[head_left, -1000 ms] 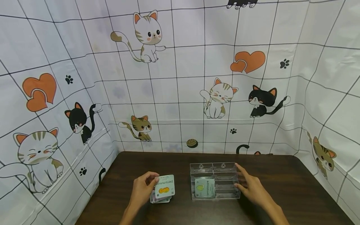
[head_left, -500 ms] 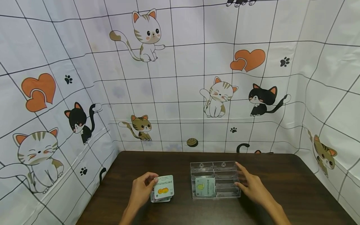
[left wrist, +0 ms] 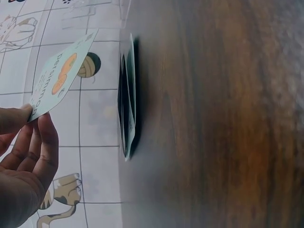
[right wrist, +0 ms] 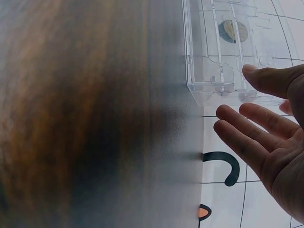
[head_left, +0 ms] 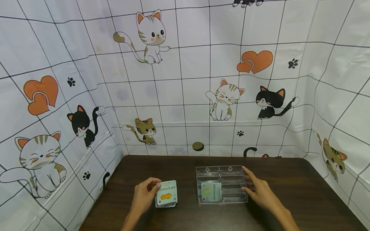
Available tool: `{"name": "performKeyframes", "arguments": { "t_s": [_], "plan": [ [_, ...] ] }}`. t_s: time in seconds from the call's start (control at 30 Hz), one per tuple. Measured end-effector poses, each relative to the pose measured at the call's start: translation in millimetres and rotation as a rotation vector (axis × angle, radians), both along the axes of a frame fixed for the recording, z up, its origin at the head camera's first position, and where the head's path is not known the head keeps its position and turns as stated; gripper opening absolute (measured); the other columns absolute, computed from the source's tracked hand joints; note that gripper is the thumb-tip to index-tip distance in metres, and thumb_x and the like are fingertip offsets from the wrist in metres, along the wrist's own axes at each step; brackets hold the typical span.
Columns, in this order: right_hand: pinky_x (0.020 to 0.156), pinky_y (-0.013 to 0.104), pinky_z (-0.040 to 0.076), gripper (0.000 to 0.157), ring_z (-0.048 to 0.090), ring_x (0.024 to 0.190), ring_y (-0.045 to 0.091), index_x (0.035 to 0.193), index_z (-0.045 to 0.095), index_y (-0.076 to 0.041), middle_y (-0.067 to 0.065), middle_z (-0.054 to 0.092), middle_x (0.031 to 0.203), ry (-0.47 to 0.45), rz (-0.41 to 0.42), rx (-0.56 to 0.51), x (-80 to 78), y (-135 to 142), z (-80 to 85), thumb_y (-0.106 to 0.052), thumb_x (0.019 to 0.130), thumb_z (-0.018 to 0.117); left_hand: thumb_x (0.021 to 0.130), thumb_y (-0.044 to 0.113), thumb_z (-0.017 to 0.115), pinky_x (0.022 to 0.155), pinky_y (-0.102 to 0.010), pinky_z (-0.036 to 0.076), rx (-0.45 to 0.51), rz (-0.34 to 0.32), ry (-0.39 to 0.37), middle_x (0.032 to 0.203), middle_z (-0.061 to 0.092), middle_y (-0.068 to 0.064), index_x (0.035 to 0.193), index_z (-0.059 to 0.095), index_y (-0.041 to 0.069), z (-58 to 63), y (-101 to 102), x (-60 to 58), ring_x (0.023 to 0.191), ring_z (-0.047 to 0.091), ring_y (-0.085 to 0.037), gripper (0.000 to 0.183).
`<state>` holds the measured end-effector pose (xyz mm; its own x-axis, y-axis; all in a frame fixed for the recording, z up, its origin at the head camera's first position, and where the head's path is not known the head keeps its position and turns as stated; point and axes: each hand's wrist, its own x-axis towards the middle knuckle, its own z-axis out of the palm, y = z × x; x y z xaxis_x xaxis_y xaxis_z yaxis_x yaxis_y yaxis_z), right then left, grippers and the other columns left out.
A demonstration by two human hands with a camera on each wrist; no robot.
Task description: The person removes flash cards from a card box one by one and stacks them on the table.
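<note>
My left hand (head_left: 142,194) pinches the corner of a pale green card (head_left: 166,193) between thumb and fingers. It bears two orange fruits and the word persimmon, and in the left wrist view the card (left wrist: 58,76) tilts above the table. Below it lies a small stack of cards (left wrist: 127,109), mostly covered in the head view. At the right side of a clear plastic card holder (head_left: 233,190), my right hand (head_left: 260,191) has its fingers extended. Its thumb (right wrist: 266,78) overlaps the holder's edge; whether it touches is unclear. A cantaloupe card (head_left: 211,192) occupies the holder's front left compartment.
A dark brown wooden table (head_left: 185,218) carries everything. Behind it and at both sides hangs a white gridded sheet (head_left: 173,93) printed with cats, hearts and paw prints. Bare tabletop separates the card stack from the holder.
My left hand and the persimmon card have shifted slightly left and down, covering more of the stack. My right hand and the holder look almost unmoved.
</note>
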<state>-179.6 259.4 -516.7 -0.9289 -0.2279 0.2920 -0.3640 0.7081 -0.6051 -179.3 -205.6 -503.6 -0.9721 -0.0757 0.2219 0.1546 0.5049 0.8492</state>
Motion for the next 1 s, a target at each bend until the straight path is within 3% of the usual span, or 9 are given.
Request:
{"name": "performKeyframes", "arguments": {
  "t_s": [0.47, 1.0],
  "plan": [
    [0.084, 0.043, 0.066, 0.089, 0.074, 0.109, 0.05, 0.166, 0.032, -0.007, 0.04, 0.061, 0.139, -0.004, -0.005, -0.013, 1.1, 0.2, -1.7, 0.002, 0.092, 0.081, 0.097, 0.005, 0.078, 0.06, -0.023, 0.056, -0.029, 0.012, -0.007, 0.086, 0.075, -0.003, 0.108, 0.079, 0.007, -0.2, -4.5, 1.6, 0.066, 0.061, -0.008, 0.011],
    [0.085, 0.044, 0.065, 0.088, 0.074, 0.11, 0.05, 0.165, 0.032, -0.004, 0.04, 0.061, 0.138, 0.006, 0.002, -0.011, 0.9, -0.5, -0.4, 0.002, 0.092, 0.08, 0.097, 0.004, 0.078, 0.061, -0.023, 0.058, 0.002, -0.006, -0.006, 0.088, 0.075, -0.005, 0.106, 0.079, 0.008, -5.8, -5.0, -2.2, 0.07, 0.063, -0.011, 0.01]
  ]
}}
